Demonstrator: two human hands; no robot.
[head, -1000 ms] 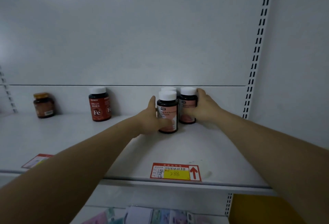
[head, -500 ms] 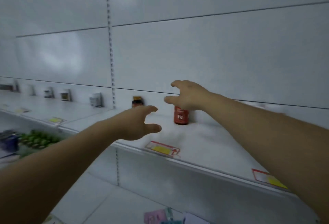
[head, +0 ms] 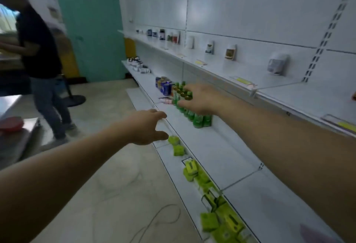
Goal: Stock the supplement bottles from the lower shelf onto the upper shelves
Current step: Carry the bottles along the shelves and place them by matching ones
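Both my arms stretch out in front of me and hold nothing. My left hand (head: 149,127) hovers with loosely spread fingers over the front edge of the lower shelf (head: 212,146). My right hand (head: 200,99) hangs open above a row of green bottles (head: 194,116) on that shelf. White supplement bottles (head: 230,52) and a white pouch (head: 277,65) stand spaced along the upper shelf (head: 250,80) to the right. The bottles I handled a second ago are out of view.
Blue cans (head: 164,86) and small white items (head: 138,65) sit farther down the lower shelf. Green packets (head: 192,168) line the bottom shelf by the floor. A person in dark clothes (head: 42,59) walks on the left. A cable (head: 154,221) lies on the floor.
My hands let go of the bottles on the upper shelf. My view swung left and down along the aisle, and both hands now hover empty over the lower shelf.
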